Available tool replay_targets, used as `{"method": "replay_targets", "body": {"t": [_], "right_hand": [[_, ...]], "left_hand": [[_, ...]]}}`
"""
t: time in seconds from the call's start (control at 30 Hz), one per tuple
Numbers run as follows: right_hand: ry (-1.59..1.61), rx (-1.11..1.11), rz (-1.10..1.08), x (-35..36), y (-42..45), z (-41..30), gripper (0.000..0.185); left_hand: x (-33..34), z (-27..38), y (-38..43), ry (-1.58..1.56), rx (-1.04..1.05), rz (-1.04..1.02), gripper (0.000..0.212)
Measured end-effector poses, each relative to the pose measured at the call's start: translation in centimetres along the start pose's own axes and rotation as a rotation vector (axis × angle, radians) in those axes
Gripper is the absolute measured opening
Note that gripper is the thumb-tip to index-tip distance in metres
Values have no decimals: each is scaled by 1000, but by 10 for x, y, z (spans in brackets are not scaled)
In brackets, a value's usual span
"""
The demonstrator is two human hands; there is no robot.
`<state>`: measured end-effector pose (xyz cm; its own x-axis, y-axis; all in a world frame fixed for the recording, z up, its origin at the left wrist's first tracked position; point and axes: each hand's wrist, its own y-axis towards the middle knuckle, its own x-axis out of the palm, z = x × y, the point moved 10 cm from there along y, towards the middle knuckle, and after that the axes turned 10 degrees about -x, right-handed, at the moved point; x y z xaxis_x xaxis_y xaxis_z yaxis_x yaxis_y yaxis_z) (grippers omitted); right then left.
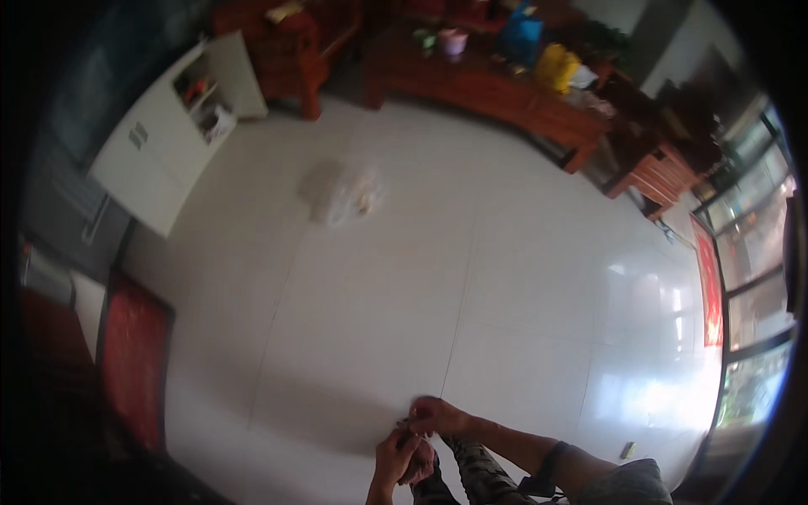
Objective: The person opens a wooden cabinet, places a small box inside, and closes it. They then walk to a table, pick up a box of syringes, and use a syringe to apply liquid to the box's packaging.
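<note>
Both my hands are close together at the bottom of the view, in front of my camouflage-patterned trousers (483,470). My left hand (392,459) grips a reddish-brown, rough-looking bundle (420,466), whose exact kind is too blurred to tell. Just above it, my right hand (435,415) has its fingers curled near the left thumb. A small dark piece (404,424) shows between the two hands. Whether the right fingers pinch that piece cannot be made out.
On the tiled floor (372,303) ahead lies a clear plastic bag (344,196) with something inside. A white cabinet (164,145) stands left, one door open. A wooden table (480,88) holds bags and a pink cup (452,41). Red mats (136,360) lie left and right. A small box (628,450) lies right.
</note>
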<state>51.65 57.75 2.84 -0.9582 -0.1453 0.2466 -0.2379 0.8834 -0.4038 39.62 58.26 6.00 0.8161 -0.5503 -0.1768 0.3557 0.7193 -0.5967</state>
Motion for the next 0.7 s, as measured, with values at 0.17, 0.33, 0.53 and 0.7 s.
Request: {"method": "replay_targets", "body": {"t": [0.17, 0.33, 0.53, 0.7], "right_hand": [[122, -110, 226, -24, -82, -80, 25], [47, -230, 317, -34, -176, -127, 26], [132, -269, 527, -76, -308, -147, 34], [239, -472, 808, -132, -470, -138, 37]], "left_hand": [[43, 82, -30, 179, 58, -233, 27], [100, 133, -80, 34, 51, -483, 24], [198, 251, -189, 137, 77, -550, 20], [345, 166, -154, 351, 27, -842, 23]]}}
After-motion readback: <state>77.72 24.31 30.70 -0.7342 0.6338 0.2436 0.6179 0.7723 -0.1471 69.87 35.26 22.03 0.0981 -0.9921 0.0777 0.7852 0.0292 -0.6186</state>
